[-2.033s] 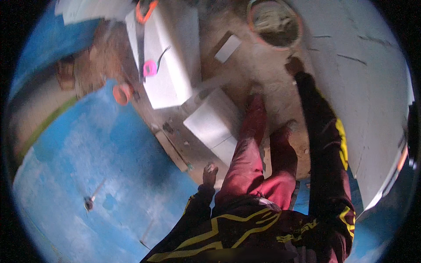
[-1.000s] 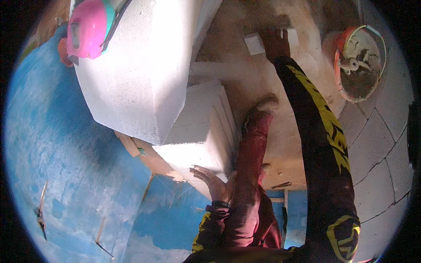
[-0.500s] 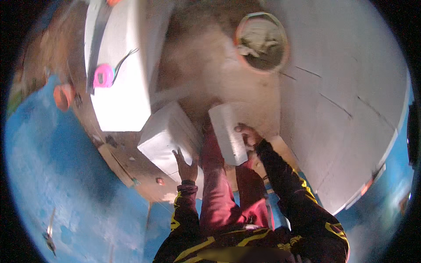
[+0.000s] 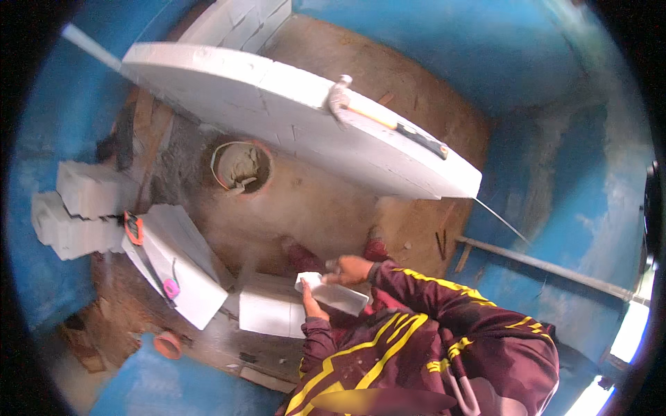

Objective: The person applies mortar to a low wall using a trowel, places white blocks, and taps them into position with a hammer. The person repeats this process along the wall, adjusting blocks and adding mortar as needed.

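Observation:
A small white block point(image 4: 343, 298), cut narrow, is held tilted in front of my knees. My left hand point(image 4: 314, 306) grips its left end, thumb and fingers pointing up along it. Against the block's far edge lies my right hand point(image 4: 352, 270) with fingers curled and slightly blurred; its grip underneath is hidden. Just left of my left hand stands a larger white block point(image 4: 267, 305) on the floor.
A white block wall point(image 4: 291, 107) crosses ahead, with a hammer point(image 4: 388, 121) on top. Before it stands a bucket point(image 4: 243, 168). Left are a long block point(image 4: 184, 260) carrying a pink tape measure point(image 4: 171, 288) and an orange-black tool point(image 4: 133, 229), plus stacked blocks point(image 4: 83, 222).
My view has swung round and shows more of the room. My left hand has gone from the larger block to the small one, which my right hand was holding.

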The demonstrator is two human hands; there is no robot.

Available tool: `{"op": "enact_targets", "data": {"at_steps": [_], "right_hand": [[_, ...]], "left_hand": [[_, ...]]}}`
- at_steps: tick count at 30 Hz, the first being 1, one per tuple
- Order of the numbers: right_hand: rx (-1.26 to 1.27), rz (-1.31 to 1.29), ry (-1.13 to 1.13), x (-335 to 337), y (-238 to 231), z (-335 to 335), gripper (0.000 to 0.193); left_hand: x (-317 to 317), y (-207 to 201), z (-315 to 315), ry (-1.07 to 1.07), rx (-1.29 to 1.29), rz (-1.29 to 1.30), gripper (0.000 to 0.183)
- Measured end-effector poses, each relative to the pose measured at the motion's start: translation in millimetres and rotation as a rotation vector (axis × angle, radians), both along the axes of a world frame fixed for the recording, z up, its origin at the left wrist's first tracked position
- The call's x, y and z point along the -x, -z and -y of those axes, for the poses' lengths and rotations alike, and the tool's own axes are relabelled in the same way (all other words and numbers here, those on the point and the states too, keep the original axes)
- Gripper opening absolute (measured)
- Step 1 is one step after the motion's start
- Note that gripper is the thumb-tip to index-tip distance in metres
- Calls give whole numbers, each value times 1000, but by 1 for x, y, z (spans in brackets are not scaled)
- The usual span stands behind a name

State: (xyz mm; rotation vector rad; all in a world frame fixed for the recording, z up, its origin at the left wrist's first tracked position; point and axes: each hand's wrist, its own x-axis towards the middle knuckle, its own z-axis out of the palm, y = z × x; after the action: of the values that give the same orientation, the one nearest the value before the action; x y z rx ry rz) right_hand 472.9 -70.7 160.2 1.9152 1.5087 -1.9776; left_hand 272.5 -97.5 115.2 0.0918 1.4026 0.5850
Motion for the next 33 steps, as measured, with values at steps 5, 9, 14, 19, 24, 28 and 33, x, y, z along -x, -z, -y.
{"op": "enact_targets", "data": {"at_steps": [5,9,14,19,24,28,33], "right_hand": [[-1011,323,476,-106,-65,-20,43],[-1002,815,520,-175,-106,-86,41],[-850,964,528,-205,-111,-133,29],[-1006,792,708,-178,-127,-121,34],[-1019,-186,875,-123,-150,-25,50],[-939,-43,1039,-152,-146,50,37],[-1018,474,757,-214,-153,-6,31]], "left_hand": [[8,-6,6,82,-176,88,70],[29,-1,-35,201,-170,85,76],[27,-69,-89,405,-315,114,60],[-9,-165,-115,386,-474,51,48],[-93,-253,-127,637,-752,169,67],[-171,-300,-122,1004,-1072,201,91],[-192,-314,-103,1118,-1316,-33,83]]}}
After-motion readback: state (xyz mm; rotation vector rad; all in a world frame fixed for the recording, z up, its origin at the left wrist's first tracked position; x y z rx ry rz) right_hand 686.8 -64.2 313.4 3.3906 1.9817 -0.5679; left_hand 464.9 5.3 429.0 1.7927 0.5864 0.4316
